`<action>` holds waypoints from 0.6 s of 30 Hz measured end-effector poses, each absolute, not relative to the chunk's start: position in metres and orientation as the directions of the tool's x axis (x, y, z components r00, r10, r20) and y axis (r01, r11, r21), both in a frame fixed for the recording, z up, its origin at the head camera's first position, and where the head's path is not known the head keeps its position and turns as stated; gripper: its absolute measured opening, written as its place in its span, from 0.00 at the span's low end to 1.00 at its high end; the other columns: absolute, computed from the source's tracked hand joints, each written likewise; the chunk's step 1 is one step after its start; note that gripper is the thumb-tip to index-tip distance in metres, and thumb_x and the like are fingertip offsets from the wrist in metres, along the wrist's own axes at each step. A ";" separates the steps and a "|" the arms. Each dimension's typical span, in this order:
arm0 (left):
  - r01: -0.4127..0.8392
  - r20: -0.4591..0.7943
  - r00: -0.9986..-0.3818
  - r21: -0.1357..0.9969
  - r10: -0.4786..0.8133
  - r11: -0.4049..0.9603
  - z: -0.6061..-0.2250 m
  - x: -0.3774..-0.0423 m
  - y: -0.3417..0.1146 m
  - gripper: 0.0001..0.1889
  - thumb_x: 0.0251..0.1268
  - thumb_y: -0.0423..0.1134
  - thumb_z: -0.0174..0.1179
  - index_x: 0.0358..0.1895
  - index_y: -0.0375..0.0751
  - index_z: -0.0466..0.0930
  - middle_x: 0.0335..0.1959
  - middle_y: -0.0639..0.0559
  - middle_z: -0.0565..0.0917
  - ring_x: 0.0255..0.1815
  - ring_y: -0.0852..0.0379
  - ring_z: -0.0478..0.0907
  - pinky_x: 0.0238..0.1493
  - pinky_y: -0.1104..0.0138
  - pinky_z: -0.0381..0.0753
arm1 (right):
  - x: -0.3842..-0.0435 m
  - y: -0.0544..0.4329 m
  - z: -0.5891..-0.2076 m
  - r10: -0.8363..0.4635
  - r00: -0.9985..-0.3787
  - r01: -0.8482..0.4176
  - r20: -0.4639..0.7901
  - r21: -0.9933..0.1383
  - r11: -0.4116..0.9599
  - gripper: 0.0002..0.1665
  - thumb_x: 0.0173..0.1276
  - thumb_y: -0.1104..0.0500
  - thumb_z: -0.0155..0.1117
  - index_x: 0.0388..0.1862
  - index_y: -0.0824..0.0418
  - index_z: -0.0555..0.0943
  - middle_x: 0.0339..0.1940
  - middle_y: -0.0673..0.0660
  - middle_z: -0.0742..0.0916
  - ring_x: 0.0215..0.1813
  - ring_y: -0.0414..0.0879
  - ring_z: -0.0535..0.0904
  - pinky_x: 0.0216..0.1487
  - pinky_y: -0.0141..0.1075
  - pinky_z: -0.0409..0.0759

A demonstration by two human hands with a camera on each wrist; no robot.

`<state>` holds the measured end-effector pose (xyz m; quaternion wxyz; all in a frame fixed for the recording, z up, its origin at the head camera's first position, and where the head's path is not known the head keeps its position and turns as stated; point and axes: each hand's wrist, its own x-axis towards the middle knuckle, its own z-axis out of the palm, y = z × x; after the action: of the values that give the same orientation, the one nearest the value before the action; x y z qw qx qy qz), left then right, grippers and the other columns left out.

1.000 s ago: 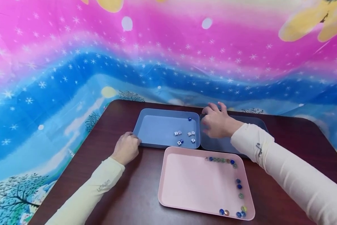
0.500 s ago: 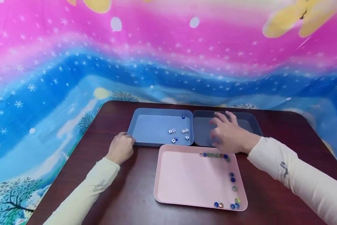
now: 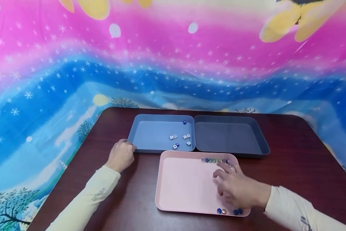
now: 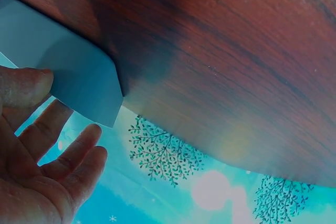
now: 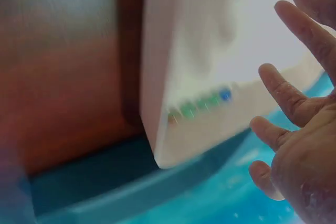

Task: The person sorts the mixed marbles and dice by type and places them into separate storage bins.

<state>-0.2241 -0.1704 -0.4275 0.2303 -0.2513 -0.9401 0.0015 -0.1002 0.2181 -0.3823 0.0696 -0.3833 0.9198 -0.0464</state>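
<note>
My left hand (image 3: 121,155) holds the near left corner of the blue tray (image 3: 149,133). In the left wrist view the thumb lies against the tray wall (image 4: 79,72), with the other fingers on its other side. Several white and blue dice (image 3: 186,136) lie in that tray's right half. Over the right side of the pink tray (image 3: 184,183) hovers my right hand (image 3: 239,189), its fingers spread and nothing in them. Glass marbles (image 3: 211,161) line the pink tray's far edge, and more marbles (image 3: 237,211) lie at its near right corner. The hand hides some along the right side.
A dark grey tray (image 3: 227,136) adjoins the blue tray's right side, behind the pink one. All stand on a dark brown wooden table (image 3: 126,205). A colourful printed cloth (image 3: 161,70) hangs behind the table's far edge.
My right hand has moved from above the dark grey tray toward me, to over the pink tray's right side. The left hand stays at the blue tray's corner. The head view has shifted slightly.
</note>
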 end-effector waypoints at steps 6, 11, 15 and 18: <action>0.455 0.403 -0.791 -0.117 0.461 0.883 -0.429 -0.222 -0.171 0.10 0.47 0.23 0.56 0.22 0.38 0.86 0.21 0.43 0.86 0.36 0.43 0.84 0.41 0.53 0.86 | -0.090 0.216 -0.405 -0.728 -0.681 -0.714 -0.080 -0.146 0.685 0.11 0.45 0.52 0.75 0.22 0.37 0.81 0.50 0.52 0.80 0.65 0.66 0.68 0.59 0.70 0.59; 0.435 0.383 -0.811 -0.110 0.442 0.894 -0.428 -0.220 -0.170 0.10 0.48 0.24 0.56 0.23 0.38 0.87 0.22 0.43 0.86 0.38 0.43 0.84 0.43 0.52 0.86 | -0.086 0.214 -0.409 -0.718 -0.681 -0.687 -0.146 -0.212 0.695 0.10 0.49 0.53 0.75 0.26 0.36 0.84 0.52 0.54 0.80 0.67 0.67 0.66 0.61 0.71 0.57; 0.437 0.380 -0.811 -0.112 0.444 0.893 -0.427 -0.220 -0.170 0.11 0.48 0.24 0.56 0.23 0.38 0.87 0.22 0.43 0.86 0.38 0.43 0.85 0.43 0.53 0.86 | -0.085 0.215 -0.408 -0.706 -0.687 -0.672 -0.172 -0.218 0.707 0.11 0.49 0.56 0.74 0.23 0.37 0.84 0.53 0.55 0.79 0.68 0.68 0.64 0.63 0.72 0.55; 0.436 0.379 -0.812 -0.110 0.443 0.893 -0.426 -0.220 -0.170 0.10 0.49 0.24 0.56 0.24 0.38 0.87 0.23 0.43 0.86 0.38 0.43 0.84 0.44 0.53 0.86 | -0.085 0.216 -0.407 -0.700 -0.692 -0.670 -0.176 -0.202 0.714 0.13 0.47 0.57 0.74 0.18 0.36 0.81 0.53 0.55 0.79 0.68 0.69 0.64 0.64 0.72 0.54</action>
<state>-0.2204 -0.1696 -0.4259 0.2012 -0.2309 -0.9519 0.0088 -0.0853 0.2159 -0.4073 0.1207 -0.3732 0.9178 -0.0611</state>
